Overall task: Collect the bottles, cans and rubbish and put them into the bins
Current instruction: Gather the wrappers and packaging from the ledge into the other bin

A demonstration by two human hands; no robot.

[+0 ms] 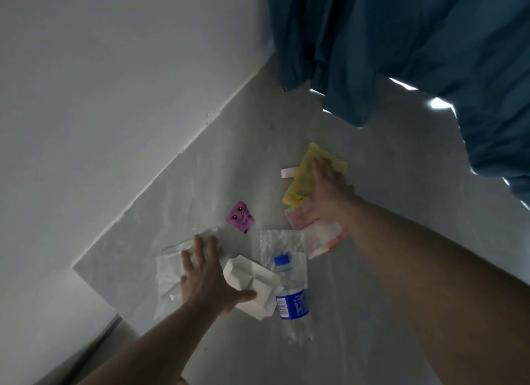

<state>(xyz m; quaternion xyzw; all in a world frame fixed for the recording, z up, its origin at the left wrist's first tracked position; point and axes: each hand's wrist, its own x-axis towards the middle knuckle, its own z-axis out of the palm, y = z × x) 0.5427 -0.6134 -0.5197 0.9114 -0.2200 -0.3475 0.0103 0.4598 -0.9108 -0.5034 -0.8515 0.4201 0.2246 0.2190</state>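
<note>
The left hand (pixel 202 273) is spread flat, fingers straight, over a crumpled clear plastic wrapper (pixel 169 273) on the pale floor (pixel 372 270), its thumb stretched out against a white moulded packaging tray (pixel 252 284). Just beside that tray, touching it, a clear plastic bottle (pixel 289 290) with a blue cap and blue label lies on its side, its neck resting over a flat clear bag (pixel 282 241). The right hand (pixel 327 192) is also spread, fingers straight, lying over a yellow packet (pixel 304 178), with the thumb reaching down onto a white-and-pink wrapper (pixel 318 235); whether the palm presses down I cannot tell. A small pale slip (pixel 288 173) pokes out at the yellow packet's far side. Between the two hands, nearer the wall (pixel 114 98), sits a little pink note (pixel 241 217) with a drawn face. All of this lies close to the floor's corner where the white wall meets it, and a teal curtain (pixel 401 40) hangs down at the far right, its hem just off the floor.
</note>
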